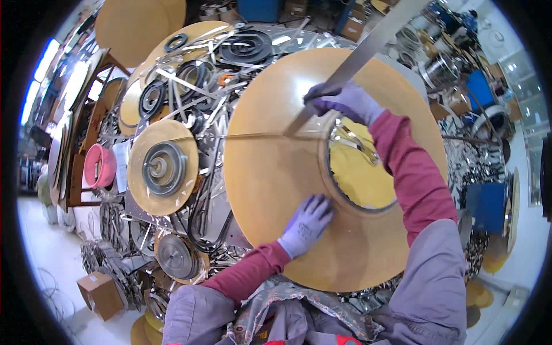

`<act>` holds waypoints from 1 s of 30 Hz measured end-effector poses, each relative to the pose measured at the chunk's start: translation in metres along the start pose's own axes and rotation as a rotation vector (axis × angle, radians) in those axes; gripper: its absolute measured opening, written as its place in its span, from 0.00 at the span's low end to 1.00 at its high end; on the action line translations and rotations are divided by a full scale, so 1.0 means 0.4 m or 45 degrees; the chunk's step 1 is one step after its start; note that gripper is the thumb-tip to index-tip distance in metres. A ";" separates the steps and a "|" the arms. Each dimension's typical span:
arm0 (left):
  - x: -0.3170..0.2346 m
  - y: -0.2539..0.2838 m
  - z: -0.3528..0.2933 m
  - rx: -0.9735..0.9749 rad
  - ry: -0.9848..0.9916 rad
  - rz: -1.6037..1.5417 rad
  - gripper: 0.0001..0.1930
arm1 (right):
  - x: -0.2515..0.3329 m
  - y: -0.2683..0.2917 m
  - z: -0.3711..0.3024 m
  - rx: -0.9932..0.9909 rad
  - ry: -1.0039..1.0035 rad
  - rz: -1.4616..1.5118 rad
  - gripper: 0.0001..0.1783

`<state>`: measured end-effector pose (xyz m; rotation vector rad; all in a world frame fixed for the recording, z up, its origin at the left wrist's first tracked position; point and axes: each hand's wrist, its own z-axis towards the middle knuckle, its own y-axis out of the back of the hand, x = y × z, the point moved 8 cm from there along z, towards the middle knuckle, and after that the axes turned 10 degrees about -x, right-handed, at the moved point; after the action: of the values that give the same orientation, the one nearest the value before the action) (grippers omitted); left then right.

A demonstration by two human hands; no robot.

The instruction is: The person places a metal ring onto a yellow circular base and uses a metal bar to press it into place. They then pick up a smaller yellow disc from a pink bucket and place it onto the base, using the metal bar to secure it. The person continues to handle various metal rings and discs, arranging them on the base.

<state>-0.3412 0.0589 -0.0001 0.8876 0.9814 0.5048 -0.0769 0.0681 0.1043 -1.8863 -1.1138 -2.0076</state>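
A large tan disc [270, 184] with a raised ring round its central hole lies in front of me. My left hand [307, 225], in a pale purple glove, rests on the disc, left of and below the hole, fingers stretched out. Beyond the hole, my right hand [345, 102], gloved the same way, is closed round a long flat grey metal strip [371, 49]. The strip slants from the top right down toward the disc. Near its lower end a thin line runs left toward a smaller tan disc [137, 178] with a grey hub [156, 167].
Black rings [247, 46], loose strips [184, 86] and dark cables [201, 213] crowd the table to the left. A pink tub [99, 166] stands beyond them. A cardboard box [102, 294] sits on the floor at lower left; blue bins [485, 206] stand at right.
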 end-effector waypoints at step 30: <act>0.357 0.225 0.121 -0.291 0.096 0.708 0.23 | -0.675 1.273 -1.235 -1.615 -1.263 -1.816 0.29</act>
<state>-0.2281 0.1923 0.0165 0.9354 0.7173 1.1066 -0.1172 -0.6898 0.0977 -3.6816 -2.1335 -2.8241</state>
